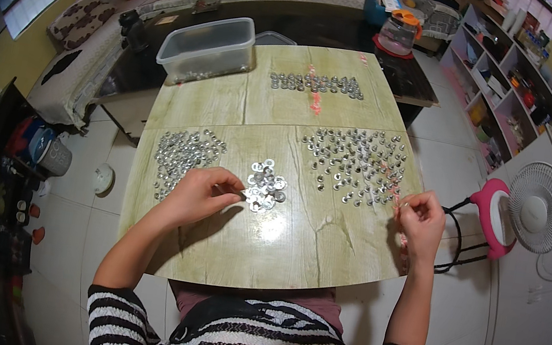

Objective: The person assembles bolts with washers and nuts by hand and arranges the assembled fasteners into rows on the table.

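Observation:
My left hand (198, 196) reaches to the left edge of a small heap of flat metal washers (267, 184), thumb and forefinger closing on a washer at its rim. Over the table's right edge, my right hand (421, 224) is closed in a pinch; a small thing seems to be between its fingertips, too small to name. Just beyond it, many small screw-like metal pieces (357, 162) stand spread out on the table. A pile of shiny nut-like metal pieces (185, 154) lies left of the washers. Farther back, assembled-looking metal pieces (315, 83) stand in close rows.
The wood-patterned table (264, 250) has a translucent plastic tub (209, 50) at its far left corner. Behind is a dark table (314, 23) bearing a jug with an orange lid (399, 33). A pink-and-white fan (530, 206) and a shelf unit (506, 86) stand to the right.

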The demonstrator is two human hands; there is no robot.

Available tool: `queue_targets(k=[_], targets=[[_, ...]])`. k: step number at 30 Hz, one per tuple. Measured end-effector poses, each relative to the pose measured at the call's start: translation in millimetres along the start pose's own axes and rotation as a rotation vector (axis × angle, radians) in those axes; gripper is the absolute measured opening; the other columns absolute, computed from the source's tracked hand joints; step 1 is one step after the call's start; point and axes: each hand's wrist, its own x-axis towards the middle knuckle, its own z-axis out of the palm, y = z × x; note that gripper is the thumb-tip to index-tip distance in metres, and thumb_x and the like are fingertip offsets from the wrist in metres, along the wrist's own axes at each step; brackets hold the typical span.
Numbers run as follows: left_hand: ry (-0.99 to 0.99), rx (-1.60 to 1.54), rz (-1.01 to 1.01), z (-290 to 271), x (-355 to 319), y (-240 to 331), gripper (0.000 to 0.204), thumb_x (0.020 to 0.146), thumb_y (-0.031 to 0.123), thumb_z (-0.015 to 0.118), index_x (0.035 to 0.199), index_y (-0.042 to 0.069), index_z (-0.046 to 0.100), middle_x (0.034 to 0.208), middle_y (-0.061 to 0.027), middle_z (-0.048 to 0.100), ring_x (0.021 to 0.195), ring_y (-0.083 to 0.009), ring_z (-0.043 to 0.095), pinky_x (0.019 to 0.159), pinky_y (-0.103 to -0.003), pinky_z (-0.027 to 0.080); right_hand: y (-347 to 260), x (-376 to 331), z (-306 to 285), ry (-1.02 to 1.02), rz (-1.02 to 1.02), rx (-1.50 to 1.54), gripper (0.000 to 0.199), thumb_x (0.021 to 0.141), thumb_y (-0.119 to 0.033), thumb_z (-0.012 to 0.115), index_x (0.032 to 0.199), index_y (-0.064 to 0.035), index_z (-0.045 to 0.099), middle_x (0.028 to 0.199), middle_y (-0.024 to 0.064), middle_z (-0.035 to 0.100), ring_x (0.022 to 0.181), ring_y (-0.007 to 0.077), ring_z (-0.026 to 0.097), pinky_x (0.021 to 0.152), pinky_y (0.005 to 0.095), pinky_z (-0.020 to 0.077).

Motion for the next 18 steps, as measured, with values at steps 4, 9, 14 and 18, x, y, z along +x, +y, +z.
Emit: queue_targets(k=[4, 9, 14, 18], targets=[[-0.023, 0.167, 0.062, 2, 10, -1, 0.019, 0.07, 0.009, 0.063, 0.087, 0.002, 0.058, 0.08, -0.0066, 0.056, 0.07, -0.0136, 0.057, 0.061, -0.024, 0.046, -15, -32, 24, -0.228, 0.128, 0.22, 0.01, 0.067, 0.002, 0.054, 0.075, -0.001, 0.048, 0.063, -0.0008, 0.049, 0.053, 0.0008, 0.042, 0.046, 0.0137, 0.0329], [-0.022, 0.256, 0.126, 8, 19, 0, 0.019, 0.07, 0.013, 0.064, 0.085, 0.003, 0.058, 0.079, -0.0083, 0.056, 0.069, -0.0181, 0.056, 0.061, -0.027, 0.045, -25, -57, 46, -0.404, 0.178, 0.235, 0.009, 0.069, -0.001, 0.059, 0.075, 0.0002, 0.053, 0.065, -0.0014, 0.05, 0.056, 0.0014, 0.043, 0.05, 0.0144, 0.0344], [-0.038, 0.329, 0.12, 12, 26, -4, 0.018, 0.07, 0.015, 0.064, 0.082, 0.003, 0.058, 0.079, -0.0095, 0.056, 0.07, -0.0217, 0.056, 0.063, -0.028, 0.045, -18, -66, 55, -0.484, 0.059, 0.159, 0.012, 0.07, -0.002, 0.062, 0.078, 0.0007, 0.054, 0.066, -0.0001, 0.052, 0.056, 0.002, 0.045, 0.051, 0.0145, 0.036], [-0.021, 0.226, 0.072, 14, 27, -5, 0.013, 0.071, 0.01, 0.063, 0.078, 0.001, 0.056, 0.073, -0.0068, 0.058, 0.066, -0.0148, 0.057, 0.059, -0.025, 0.045, -19, -71, 63, -0.493, 0.165, 0.243, 0.012, 0.07, -0.003, 0.062, 0.078, 0.0007, 0.054, 0.068, 0.0004, 0.053, 0.057, 0.0024, 0.047, 0.051, 0.0154, 0.0377]])
